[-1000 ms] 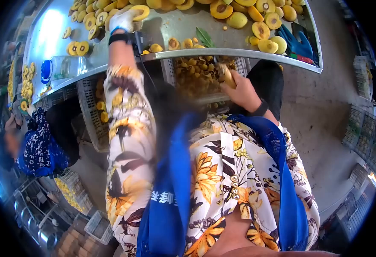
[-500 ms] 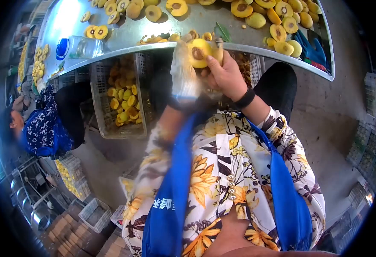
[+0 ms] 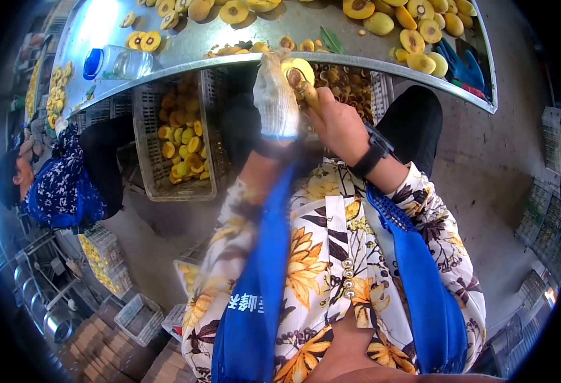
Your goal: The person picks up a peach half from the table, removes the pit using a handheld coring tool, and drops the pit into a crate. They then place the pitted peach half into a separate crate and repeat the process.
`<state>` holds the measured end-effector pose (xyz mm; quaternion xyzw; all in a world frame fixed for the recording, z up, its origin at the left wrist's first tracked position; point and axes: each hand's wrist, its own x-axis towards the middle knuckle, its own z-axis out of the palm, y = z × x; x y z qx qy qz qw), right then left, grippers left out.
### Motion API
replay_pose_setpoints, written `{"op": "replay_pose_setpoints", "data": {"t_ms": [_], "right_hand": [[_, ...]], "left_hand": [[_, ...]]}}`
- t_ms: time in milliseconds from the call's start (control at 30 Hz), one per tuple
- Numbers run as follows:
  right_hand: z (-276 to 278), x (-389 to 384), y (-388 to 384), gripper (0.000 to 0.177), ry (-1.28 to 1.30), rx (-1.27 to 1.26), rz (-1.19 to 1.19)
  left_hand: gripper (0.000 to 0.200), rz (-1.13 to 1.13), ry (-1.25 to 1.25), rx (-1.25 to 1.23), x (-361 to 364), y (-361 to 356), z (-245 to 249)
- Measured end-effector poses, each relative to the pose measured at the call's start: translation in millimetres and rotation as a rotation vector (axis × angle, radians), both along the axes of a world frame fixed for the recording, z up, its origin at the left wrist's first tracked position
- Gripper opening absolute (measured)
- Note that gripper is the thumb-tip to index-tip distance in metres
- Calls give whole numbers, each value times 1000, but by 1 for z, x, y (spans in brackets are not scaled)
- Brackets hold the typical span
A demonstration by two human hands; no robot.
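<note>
- Fruit half [image 3: 304, 67]: upper centre, below the desk [image 3: 229, 61] edge.
- Blue apron [image 3: 247, 332], lower centre: white characters, one seemingly 峰, others unclear.
- Gloved left hand [image 3: 274, 102]: fingers curled around the fruit.
- Right hand [image 3: 344, 131]: fingers wrapped around a tool [image 3: 310, 97]; apparently working the pit, calling for steady pressure.

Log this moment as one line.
left hand: gloved, holds halved fruit | right hand: bare, grips tool | tool end: at fruit's pit
</note>
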<state>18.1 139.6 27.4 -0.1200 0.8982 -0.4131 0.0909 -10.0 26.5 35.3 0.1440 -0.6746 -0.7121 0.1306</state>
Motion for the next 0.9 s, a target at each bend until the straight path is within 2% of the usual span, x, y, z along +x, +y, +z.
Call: {"op": "replay_pose_setpoints", "data": {"t_ms": [33, 100, 167, 267, 367, 400, 500, 567, 600, 633, 667, 700, 767, 867, 900], "right_hand": [[3, 0, -1, 23, -6, 17, 4], [10, 2, -1, 22, -19, 51, 11], [3, 5, -2, 21, -29, 34, 4], [1, 6, 1, 19, -21, 13, 42], [-5, 6, 6, 16, -12, -17, 109], [-8, 5, 7, 15, -13, -28, 132], [-11, 0, 3, 17, -45, -39, 140], [-11, 2, -1, 19, -80, -237, 72], [-9, 3, -2, 20, -98, -336, 37], [-4, 4, -4, 22, -277, -405, 10], [9, 3, -6, 23, -459, -473, -17], [15, 4, -8, 25, -645, -537, -42], [15, 4, -9, 21, -673, -536, -32], [25, 4, -8, 17, -744, -527, -17], [24, 5, -9, 16, -773, -538, -13]], "left_hand": [[53, 1, 67, -86, -2, -3, -17], [54, 5, 61, -52, -2, -3, -11], [54, 9, -86, 187, -1, 0, 2], [56, -45, -146, 159, -6, -9, 1], [56, -332, -306, 71, -13, -25, 12], [54, -392, -256, 18, -21, -29, 3], [48, -499, -320, -60, -26, -35, 17], [37, -414, -52, -59, -16, -37, 14], [34, -311, -62, 96, -10, -30, 15], [32, -206, -74, 250, -6, -22, 14], [29, -78, -45, 129, -3, -12, 5], [29, -40, 5, 373, 5, -5, 0], [31, -29, -148, 399, 2, -9, -4], [30, -134, -223, 705, -9, -19, -12], [29, -152, -258, 715, -10, -19, -11]]}}
